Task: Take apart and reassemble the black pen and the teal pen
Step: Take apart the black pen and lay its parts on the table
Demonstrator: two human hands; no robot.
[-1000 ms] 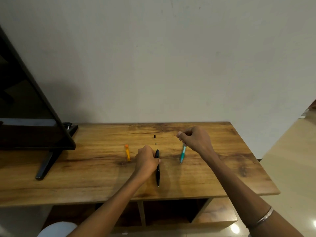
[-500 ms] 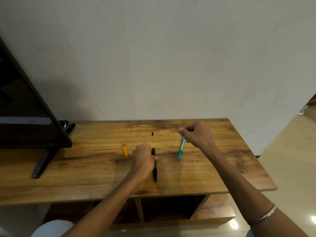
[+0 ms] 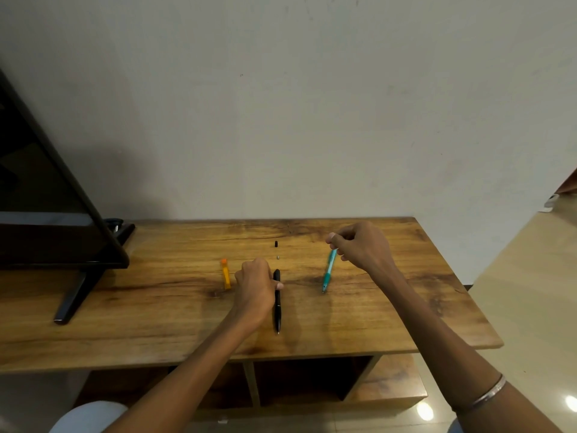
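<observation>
The black pen lies lengthwise on the wooden table, tip toward me. My left hand grips its upper half, thumb across the barrel. My right hand pinches the top end of the teal pen, which slants down with its tip near the table surface. A small black piece and a tiny grey piece rest on the table beyond the black pen.
An orange pen lies left of my left hand. A black TV on a stand fills the table's left end. A wall rises behind. Open shelves sit under the tabletop.
My right hand has lifted a little with the teal pen's top end, tilting the pen steeper. My left hand stays on the black pen. The view has shifted slightly.
</observation>
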